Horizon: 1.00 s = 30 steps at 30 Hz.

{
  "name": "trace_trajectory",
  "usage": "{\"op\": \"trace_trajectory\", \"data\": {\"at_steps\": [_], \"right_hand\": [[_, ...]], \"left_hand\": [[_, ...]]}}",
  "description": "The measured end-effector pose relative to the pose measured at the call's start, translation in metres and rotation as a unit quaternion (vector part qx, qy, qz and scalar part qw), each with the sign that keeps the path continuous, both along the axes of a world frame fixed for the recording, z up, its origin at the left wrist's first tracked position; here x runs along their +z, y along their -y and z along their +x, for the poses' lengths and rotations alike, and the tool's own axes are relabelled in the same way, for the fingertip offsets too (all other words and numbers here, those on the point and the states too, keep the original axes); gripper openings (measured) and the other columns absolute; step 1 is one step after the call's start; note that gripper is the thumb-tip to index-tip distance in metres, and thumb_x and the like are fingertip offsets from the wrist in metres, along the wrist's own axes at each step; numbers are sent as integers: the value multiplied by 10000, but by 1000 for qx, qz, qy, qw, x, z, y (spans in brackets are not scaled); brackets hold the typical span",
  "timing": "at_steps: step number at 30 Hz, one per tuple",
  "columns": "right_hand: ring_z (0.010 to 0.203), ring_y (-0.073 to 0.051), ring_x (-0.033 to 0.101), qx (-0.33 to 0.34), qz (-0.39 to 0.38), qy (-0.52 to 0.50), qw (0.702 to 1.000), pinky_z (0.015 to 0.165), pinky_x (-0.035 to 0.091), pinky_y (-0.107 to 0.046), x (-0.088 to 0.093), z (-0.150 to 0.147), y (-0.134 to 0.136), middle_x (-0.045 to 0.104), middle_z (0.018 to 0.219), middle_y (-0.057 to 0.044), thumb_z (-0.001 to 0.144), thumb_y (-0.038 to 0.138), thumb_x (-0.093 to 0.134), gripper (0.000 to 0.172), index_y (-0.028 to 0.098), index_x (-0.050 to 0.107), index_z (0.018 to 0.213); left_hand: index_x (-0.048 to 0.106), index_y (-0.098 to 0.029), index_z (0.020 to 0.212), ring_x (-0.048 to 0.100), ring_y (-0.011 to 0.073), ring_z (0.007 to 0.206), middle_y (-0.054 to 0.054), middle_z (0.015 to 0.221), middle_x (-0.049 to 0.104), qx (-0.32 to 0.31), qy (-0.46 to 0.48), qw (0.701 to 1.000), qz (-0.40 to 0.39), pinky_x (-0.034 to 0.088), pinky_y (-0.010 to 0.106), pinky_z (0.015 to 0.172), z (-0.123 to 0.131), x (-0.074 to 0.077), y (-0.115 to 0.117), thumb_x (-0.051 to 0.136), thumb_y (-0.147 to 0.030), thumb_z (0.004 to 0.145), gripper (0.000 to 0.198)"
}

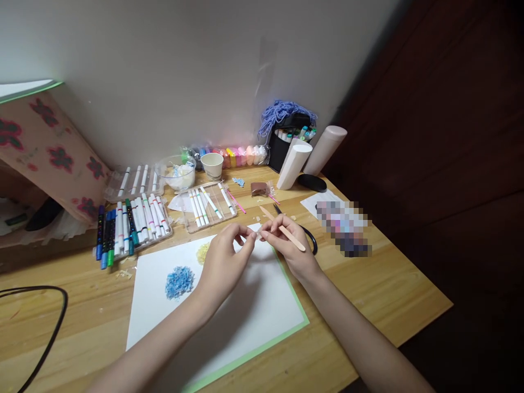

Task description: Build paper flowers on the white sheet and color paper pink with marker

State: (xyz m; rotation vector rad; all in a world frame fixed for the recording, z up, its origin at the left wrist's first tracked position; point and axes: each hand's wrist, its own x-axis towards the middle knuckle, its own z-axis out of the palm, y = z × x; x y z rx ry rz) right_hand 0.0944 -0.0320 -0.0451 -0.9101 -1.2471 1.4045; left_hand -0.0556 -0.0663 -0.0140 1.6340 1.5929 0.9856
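My left hand (227, 256) is closed, thumb and forefinger pinching a small whitish piece (257, 233) too tiny to identify. From the other side, the fingertips of my right hand (292, 245) meet at the same piece. A flat wooden craft stick (289, 232) is also held in my right hand, slanting across its fingers. Both hands are over the far part of a white sheet (262, 305) with a green edge. On that sheet lies a pile of blue shreds (179, 282). A yellow pile (202, 253) is partly hidden behind my left hand.
Markers (143, 218) in clear trays stand at the left back. Behind them are a clear bowl (176, 173), a paper cup (212, 165) and a row of coloured clay packs (241, 156). White bottles (295, 166) and a black pen holder (282, 147) stand by the wall.
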Motion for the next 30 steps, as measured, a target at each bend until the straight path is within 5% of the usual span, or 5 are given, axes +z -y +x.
{"op": "trace_trajectory", "data": {"at_steps": [5,9,12,22,30], "right_hand": [[752,-143,641,-3,-4,11,1000,721,506,-279,1,-5,6,668,821,-21,823,345,624,176,196,541,777],[673,-134,593,10,2,-25,1000,648,470,-270,-2,-8,12,647,741,-18,935,337,374,250,192,577,918],[647,-125,533,41,20,-3,999,629,423,-256,-6,-9,17,598,684,10,917,270,389,182,199,557,931],[617,-118,504,135,39,153,978,597,376,-252,-21,-16,26,552,645,21,952,378,417,271,200,516,773],[650,-115,532,170,65,206,962,601,399,-242,-23,-23,32,574,699,18,955,372,423,255,202,526,794]], "left_hand": [[632,-211,787,571,179,787,8,837,661,9,-34,999,-18,403,290,697,-30,-2,17,538,-336,864,175],[686,-223,763,578,192,839,22,854,652,48,-54,997,-25,414,310,764,-70,-16,40,622,-369,808,166],[708,-221,739,580,198,836,36,840,632,67,-59,995,-35,428,326,774,-89,-28,52,657,-368,780,162],[716,-217,724,538,221,880,37,895,610,37,-239,970,7,409,379,779,-69,-33,34,679,-219,750,45],[704,-206,706,541,224,884,38,899,610,34,-285,958,27,406,384,782,-70,-35,24,660,-209,749,63]]}}
